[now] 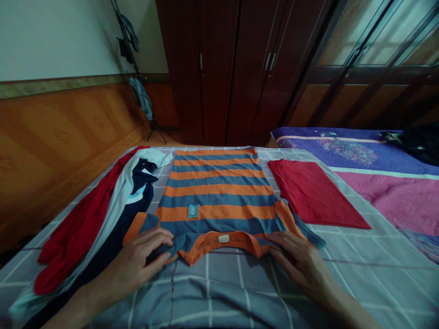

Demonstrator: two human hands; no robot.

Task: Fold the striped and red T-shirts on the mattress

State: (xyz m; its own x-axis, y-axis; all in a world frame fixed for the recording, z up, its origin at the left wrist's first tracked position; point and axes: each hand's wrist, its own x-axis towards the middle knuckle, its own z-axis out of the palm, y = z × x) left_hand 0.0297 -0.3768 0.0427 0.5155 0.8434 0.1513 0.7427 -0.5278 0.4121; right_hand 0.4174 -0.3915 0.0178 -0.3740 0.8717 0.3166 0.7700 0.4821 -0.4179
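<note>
A short-sleeved T-shirt (219,200) with orange and grey-blue stripes lies flat on the bed, its orange collar towards me. A small teal patch (193,211) is on its chest, and a pale label (223,238) shows inside the neck. My left hand (146,251) rests on the shoulder at the left of the collar, thumb apart from the fingers. On the opposite shoulder lies my right hand (297,256), fingers stretched over the fabric beside the collar. The sleeves spread out past both hands, the right one partly covered by my hand.
Red, white and navy clothes (103,214) lie in a long heap at the left. A folded red garment (315,194) is at the right on the grey checked sheet (346,274). Beyond are a purple-pink bed (377,183), a dark wardrobe (219,68) and a coat stand (133,59).
</note>
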